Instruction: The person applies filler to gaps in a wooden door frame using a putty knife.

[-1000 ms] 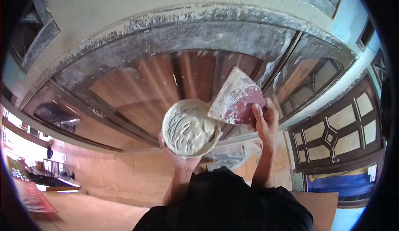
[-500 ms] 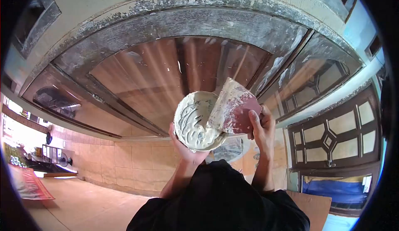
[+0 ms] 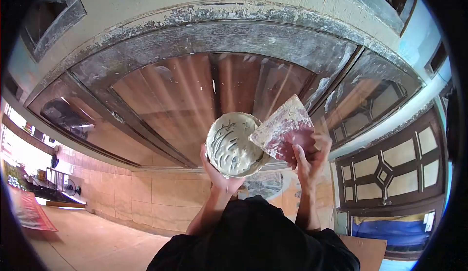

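My left hand (image 3: 219,177) supports a round bowl (image 3: 208,142) from below and along its left side. Pale, creamy putty (image 3: 233,150) fills the bowl, its surface marked by curved ridges. A reddish flat putty spreader (image 3: 300,137) is gripped by its lower right part in my right hand (image 3: 310,163), with the thumb on the near face. Dried and fresh pale putty coats the outer half of the spreader. Its left corner overlaps the bowl's right rim in this view.
Ahead stands a worn door or cabinet front (image 3: 234,37) with glossy brown panels and flaking grey paint. A dark-framed door (image 3: 390,164) is at right, with blue cloth (image 3: 390,229) below it. A fan (image 3: 71,188) stands far left on the tiled floor (image 3: 107,237).
The spreader has moved right, away from over the putty to the bowl's edge, and has turned a little. My left hand keeps the bowl in nearly the same place.
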The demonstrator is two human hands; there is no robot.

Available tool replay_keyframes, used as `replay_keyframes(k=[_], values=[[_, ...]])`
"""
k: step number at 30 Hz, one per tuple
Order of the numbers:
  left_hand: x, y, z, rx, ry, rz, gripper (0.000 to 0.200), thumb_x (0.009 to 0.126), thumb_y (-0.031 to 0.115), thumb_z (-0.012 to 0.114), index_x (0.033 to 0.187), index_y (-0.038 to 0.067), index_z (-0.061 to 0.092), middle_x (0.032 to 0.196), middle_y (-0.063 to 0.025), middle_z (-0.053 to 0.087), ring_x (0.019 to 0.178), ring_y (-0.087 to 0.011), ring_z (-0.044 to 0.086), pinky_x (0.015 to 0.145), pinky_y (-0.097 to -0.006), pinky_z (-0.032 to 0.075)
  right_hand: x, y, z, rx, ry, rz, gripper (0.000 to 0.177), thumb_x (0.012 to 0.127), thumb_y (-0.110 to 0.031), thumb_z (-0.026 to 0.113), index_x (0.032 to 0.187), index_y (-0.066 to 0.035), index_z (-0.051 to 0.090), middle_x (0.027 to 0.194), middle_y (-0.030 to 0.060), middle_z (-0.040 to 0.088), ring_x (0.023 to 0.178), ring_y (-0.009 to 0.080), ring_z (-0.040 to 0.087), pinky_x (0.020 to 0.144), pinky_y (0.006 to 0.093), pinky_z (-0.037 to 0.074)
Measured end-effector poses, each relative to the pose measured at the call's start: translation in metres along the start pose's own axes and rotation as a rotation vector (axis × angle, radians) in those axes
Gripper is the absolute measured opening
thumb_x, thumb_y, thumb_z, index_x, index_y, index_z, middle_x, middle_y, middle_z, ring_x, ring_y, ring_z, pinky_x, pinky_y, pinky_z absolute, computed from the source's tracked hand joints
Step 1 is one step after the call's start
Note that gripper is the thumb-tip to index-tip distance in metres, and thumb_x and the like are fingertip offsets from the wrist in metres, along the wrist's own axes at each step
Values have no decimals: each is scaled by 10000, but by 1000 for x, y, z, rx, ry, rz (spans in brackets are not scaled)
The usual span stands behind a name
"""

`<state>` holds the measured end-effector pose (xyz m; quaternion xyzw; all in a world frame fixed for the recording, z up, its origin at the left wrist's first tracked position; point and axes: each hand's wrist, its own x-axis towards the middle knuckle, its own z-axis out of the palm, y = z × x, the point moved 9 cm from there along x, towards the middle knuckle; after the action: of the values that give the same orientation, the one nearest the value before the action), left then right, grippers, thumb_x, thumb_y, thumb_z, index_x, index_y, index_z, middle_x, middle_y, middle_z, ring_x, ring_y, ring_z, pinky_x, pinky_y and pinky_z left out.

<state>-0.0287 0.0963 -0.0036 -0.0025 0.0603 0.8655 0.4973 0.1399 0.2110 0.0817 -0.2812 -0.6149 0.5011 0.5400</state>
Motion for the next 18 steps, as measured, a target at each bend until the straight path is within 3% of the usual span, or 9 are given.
replay_keyframes(k=[2,3,6,7,10,11,15,18], values=[[2,0,0,2,-10,-4,678,848,615,387,1307,118,432,1305,-96,471,1183,-297,442,1000,-481,340,-2,2,5,-39,-159,-51,266,780,31,673,972,-14,494,769,76,587,604,96,598,417,207,457],[3,0,1,6,-17,-8,681,847,615,387,1309,117,431,1307,-96,470,1180,-296,444,1000,-477,340,-3,7,5,34,-168,31,173,773,19,687,828,2,524,770,77,599,602,99,595,460,213,478],[4,-3,10,10,-20,-15,684,847,612,391,1313,114,429,1307,-95,471,1176,-292,448,998,-473,345,-9,13,2,-19,-263,-49,191,756,-1,712,827,12,536,765,81,610,649,114,603,560,236,507],[5,-3,10,10,-24,-16,684,847,612,391,1313,114,429,1307,-95,471,1176,-292,448,998,-473,345,-12,21,-1,-123,-313,-45,233,720,-20,743,843,23,550,831,105,619,764,143,610,660,264,510],[8,-5,11,-5,-46,-32,686,846,613,393,1312,110,432,1309,-92,470,1173,-290,450,993,-469,350,-8,-3,0,-102,-400,-137,270,686,-9,742,878,32,556,914,130,607,847,165,593,717,281,496],[9,-5,8,5,-21,-27,683,846,613,394,1310,112,435,1307,-91,472,1172,-289,450,991,-468,352,-8,3,-5,-31,-388,-30,290,663,12,717,903,31,554,973,138,589,883,178,584,757,292,482],[9,-6,10,-8,-3,-53,678,843,619,396,1302,123,444,1300,-86,475,1168,-291,449,987,-474,352,-2,-9,-22,-25,-345,-144,317,648,31,710,922,28,550,964,133,586,875,182,588,761,298,485],[11,-10,11,-3,0,-97,674,840,623,400,1298,131,449,1298,-84,475,1165,-292,448,980,-482,353,-2,-7,-32,-195,-263,-217,315,615,58,714,881,-6,558,892,91,604,793,151,600,694,269,497]])
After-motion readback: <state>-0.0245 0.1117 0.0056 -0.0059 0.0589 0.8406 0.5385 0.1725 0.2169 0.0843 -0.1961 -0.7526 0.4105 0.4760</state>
